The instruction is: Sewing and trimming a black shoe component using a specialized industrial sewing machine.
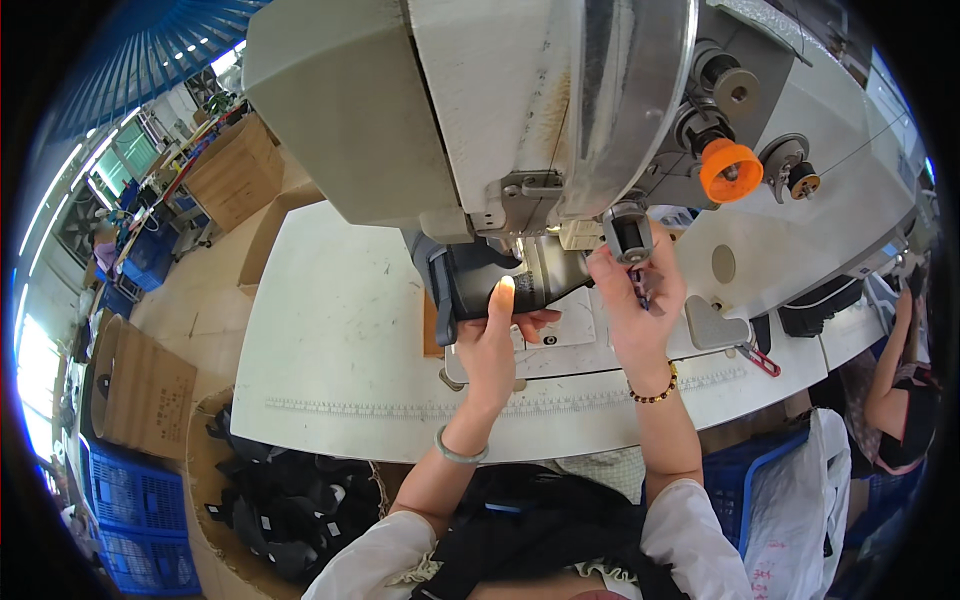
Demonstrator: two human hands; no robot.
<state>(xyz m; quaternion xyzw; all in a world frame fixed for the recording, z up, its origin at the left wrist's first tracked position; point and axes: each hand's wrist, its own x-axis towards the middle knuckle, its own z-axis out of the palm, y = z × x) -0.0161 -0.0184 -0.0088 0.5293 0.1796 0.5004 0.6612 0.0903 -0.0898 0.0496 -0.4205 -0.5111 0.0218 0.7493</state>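
A black padded fabric piece [480,275] with a dark strap lies under the head of a sewing machine [520,110], close to the needle area. My left hand [490,350] grips its near edge, thumb on top and fingers underneath. To the right of the needle, my right hand [640,310] is closed, its thumb tip at the piece's right end. A small dark metal tool [643,288] shows within its curled fingers; its exact kind is unclear. The machine head hides the far side of the piece.
A printed ruler strip [520,402] runs along the white table [320,330]. Red-handled cutter [760,360] lies at right. A carton of black pieces [290,500] stands below left, blue crates [140,510] beyond. Another person's arm [890,370] shows at far right.
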